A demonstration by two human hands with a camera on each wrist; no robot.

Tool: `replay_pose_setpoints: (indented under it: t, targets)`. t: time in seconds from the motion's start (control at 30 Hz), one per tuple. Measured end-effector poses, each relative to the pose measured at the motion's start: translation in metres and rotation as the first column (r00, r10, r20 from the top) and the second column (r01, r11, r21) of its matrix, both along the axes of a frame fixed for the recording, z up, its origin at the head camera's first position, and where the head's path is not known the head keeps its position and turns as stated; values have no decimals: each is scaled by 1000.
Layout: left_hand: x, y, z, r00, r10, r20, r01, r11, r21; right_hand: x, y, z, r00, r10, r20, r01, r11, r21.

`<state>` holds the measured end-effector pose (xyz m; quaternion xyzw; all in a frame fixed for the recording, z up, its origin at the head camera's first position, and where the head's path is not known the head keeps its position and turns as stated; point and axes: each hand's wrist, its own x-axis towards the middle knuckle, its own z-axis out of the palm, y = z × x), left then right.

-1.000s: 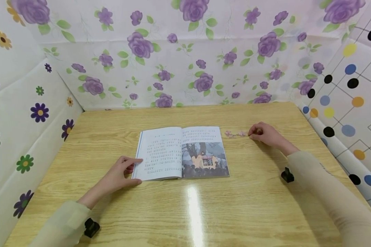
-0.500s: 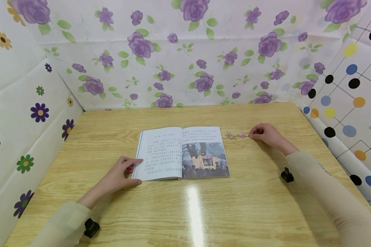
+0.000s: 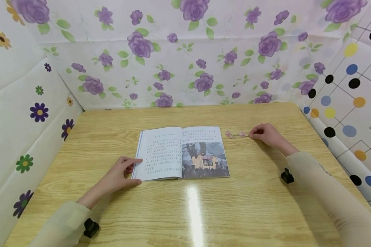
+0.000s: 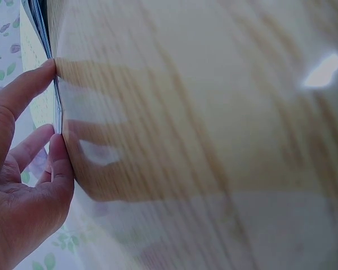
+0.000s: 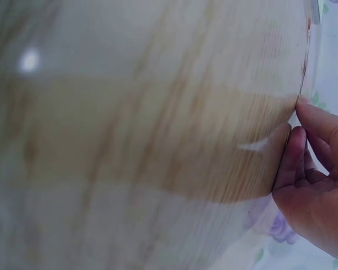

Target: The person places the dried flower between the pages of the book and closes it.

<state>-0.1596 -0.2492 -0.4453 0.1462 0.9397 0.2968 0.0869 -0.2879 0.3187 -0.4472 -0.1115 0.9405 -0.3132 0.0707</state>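
Well, the left hand (image 3: 119, 174), fingers apart, touches the book (image 3: 164, 154); right of it, the right hand (image 3: 267, 134) pinches a flower twig (image 3: 242, 134).

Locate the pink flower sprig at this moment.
In the head view, the pink flower sprig lies on the table between the open book on its left and the right hand, which pinches the end of its stem.

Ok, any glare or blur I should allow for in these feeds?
Head: bright glare streak on the table below the open book, print too fuzzy to read; left wrist: white glare spot at upper right, wood grain smeared; right wrist: glare spot at upper left, grain smeared too, flower sprig only a thin line.
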Motion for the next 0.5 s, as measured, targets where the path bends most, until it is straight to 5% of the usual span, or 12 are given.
replay_pose_setpoints:
  t: [0.5]
  targets:
    - [2,2,4,1000,2,3,-2,1000,0,1,-4,-2,994,65,-88,-61,997,55]
